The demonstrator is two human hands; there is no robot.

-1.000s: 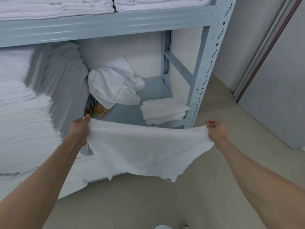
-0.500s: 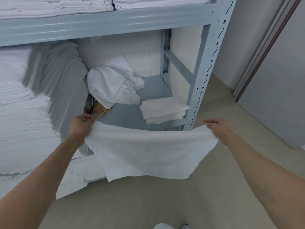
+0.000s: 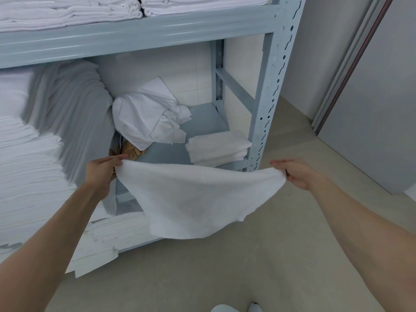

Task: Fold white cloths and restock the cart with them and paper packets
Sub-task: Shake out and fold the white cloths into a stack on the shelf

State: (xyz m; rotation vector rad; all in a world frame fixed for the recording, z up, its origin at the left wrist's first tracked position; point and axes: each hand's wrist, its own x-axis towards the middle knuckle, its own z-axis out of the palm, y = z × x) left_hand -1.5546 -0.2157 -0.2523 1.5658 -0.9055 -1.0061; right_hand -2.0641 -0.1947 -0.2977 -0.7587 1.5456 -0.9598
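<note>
A white terry cloth [image 3: 193, 199] hangs spread in the air in front of the blue-grey shelving rack [image 3: 267, 113]. My left hand [image 3: 102, 171] pinches its left top corner and my right hand [image 3: 297, 173] pinches its right top corner. The cloth sags in the middle and its lower edge hangs free. On the middle shelf behind it lies a small stack of folded white cloths [image 3: 217, 148]. A crumpled heap of white sheets [image 3: 149, 115] sits further back. Brown paper packets [image 3: 129, 149] show partly under that heap.
Tall stacks of folded white linen [image 3: 29, 167] fill the rack's left side and lean outward. More folded linen [image 3: 74, 10] lies on the top shelf. Beige floor [image 3: 225, 266] stretches in front. A grey door or panel [image 3: 371, 109] stands at the right.
Both hands have shifted a little, the right one inward, while still holding the corners. The cloth's lower edge has swung and now hangs narrower, bunched toward the left.
</note>
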